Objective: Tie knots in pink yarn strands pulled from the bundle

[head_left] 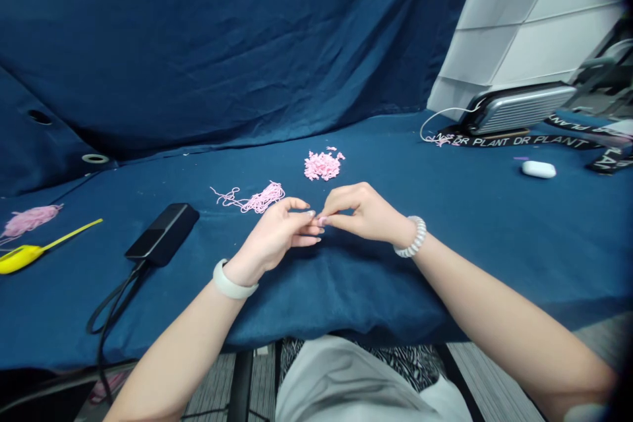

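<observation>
We pinch a pink bit [322, 219] between thumb and forefinger of our right hand [366, 212]; our left hand [279, 234] meets it with thumb and fingers partly curled, though we cannot tell whether they grip it too. The bit sits right at the fingertips, over the blue cloth [445, 211], mostly hidden, its shape too small to tell. Beside our left hand lies a tangle of pink cord [264, 199], loose strands trailing left; beyond both hands, a heap of short pink pieces [322, 166]. Farther left we have a black box [165, 231], a yellow tool [22, 258] and a pink bundle [34, 219]; well to the right, a white case [539, 169].
</observation>
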`<action>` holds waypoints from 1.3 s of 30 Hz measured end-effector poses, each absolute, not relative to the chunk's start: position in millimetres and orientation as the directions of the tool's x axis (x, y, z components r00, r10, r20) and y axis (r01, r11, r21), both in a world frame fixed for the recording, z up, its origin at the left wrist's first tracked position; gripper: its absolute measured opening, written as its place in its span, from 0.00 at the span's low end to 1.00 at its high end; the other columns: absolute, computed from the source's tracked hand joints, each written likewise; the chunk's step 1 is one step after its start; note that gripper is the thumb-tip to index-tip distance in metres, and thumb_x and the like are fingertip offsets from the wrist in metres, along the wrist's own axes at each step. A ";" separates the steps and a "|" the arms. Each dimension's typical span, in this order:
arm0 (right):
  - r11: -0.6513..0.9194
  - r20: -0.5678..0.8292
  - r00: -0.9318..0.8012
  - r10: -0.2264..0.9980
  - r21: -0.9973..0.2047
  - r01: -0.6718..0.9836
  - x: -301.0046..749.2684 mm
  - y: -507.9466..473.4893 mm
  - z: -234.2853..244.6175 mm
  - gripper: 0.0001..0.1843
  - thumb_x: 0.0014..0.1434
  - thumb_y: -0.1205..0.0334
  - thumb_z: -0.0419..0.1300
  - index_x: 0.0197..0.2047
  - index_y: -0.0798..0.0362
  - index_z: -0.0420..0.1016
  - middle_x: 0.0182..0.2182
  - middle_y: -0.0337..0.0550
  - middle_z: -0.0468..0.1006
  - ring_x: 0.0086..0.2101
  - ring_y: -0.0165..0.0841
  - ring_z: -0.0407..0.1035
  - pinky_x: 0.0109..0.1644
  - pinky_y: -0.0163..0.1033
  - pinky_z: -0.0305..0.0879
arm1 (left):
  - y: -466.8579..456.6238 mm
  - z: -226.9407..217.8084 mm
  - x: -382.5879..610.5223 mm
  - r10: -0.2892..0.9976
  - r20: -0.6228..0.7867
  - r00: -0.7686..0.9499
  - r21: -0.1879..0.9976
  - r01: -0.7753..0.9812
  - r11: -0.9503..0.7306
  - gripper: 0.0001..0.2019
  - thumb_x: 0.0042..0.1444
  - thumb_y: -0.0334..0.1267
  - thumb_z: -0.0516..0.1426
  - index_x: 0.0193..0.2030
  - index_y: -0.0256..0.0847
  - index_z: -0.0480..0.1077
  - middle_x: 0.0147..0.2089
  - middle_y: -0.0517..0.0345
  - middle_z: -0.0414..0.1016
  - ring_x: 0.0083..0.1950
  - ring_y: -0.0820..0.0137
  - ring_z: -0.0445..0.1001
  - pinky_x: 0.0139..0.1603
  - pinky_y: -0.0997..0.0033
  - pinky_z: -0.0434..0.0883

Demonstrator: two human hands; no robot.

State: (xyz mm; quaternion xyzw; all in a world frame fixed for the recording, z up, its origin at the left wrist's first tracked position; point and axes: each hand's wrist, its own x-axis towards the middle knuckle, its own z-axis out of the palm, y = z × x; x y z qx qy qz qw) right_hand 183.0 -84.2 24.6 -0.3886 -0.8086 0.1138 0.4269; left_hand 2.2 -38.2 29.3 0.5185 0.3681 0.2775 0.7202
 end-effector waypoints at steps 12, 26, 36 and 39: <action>0.709 0.857 -0.083 0.508 -0.362 0.605 169.4 -89.8 17.8 0.08 0.56 0.70 0.56 0.33 0.53 0.77 0.28 0.43 0.76 0.30 0.29 0.70 0.34 0.35 0.69 | -48.0 31.7 5.1 0.810 0.121 0.573 0.990 -0.134 -0.053 0.09 0.49 0.39 0.61 0.33 0.35 0.73 0.31 0.53 0.74 0.33 0.69 0.74 0.27 0.74 0.75; 0.785 0.926 -0.069 0.371 -0.273 0.556 166.5 -93.4 13.0 0.11 0.53 0.75 0.59 0.37 0.50 0.76 0.30 0.43 0.73 0.30 0.30 0.69 0.33 0.36 0.69 | -49.7 35.4 -3.6 0.729 0.325 0.603 0.942 -0.140 -0.304 0.05 0.50 0.36 0.60 0.32 0.37 0.75 0.30 0.56 0.76 0.28 0.72 0.74 0.27 0.74 0.76; 0.806 0.921 -0.054 0.387 -0.309 0.505 161.7 -98.0 13.8 0.13 0.52 0.75 0.60 0.37 0.49 0.78 0.29 0.42 0.73 0.30 0.30 0.69 0.33 0.37 0.69 | -53.2 41.6 -5.7 0.744 0.332 0.580 0.939 -0.128 -0.319 0.05 0.45 0.32 0.63 0.28 0.37 0.72 0.27 0.59 0.75 0.24 0.75 0.73 0.24 0.78 0.73; 0.812 0.923 -0.046 0.381 -0.310 0.494 161.4 -98.4 15.3 0.13 0.52 0.75 0.61 0.37 0.49 0.78 0.29 0.42 0.72 0.30 0.29 0.69 0.33 0.36 0.68 | -53.1 41.9 -6.5 0.734 0.346 0.584 0.936 -0.161 -0.313 0.06 0.43 0.31 0.64 0.28 0.37 0.71 0.28 0.59 0.75 0.25 0.74 0.73 0.24 0.77 0.74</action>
